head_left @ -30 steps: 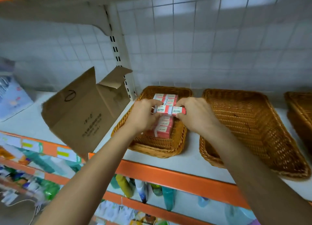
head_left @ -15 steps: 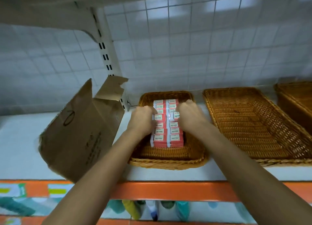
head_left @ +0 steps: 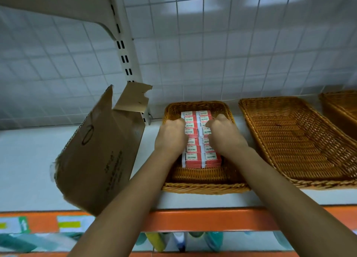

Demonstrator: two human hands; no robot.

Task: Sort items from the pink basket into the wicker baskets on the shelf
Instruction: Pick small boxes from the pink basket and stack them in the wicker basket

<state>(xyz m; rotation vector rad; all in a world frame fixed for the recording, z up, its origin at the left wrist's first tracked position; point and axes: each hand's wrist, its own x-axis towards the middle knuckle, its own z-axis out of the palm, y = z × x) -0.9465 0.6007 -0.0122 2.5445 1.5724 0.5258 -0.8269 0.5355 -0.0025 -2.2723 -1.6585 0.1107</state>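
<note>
Boxes (head_left: pixel 201 156), red and white, stand packed in two rows inside the small basket (head_left: pixel 204 189) on the shelf (head_left: pixel 29 169). Both hands reach into that basket from the front. The left hand (head_left: pixel 171 137) lies on the left row and the right hand (head_left: pixel 225 137) on the right row. The fingers (head_left: pixel 180 122) are curled down onto the box tops; whether they grip a box I cannot tell. Just left of the small basket leans an opened carton (head_left: pixel 100 152). To its right sits a wide basket (head_left: pixel 301 141).
</note>
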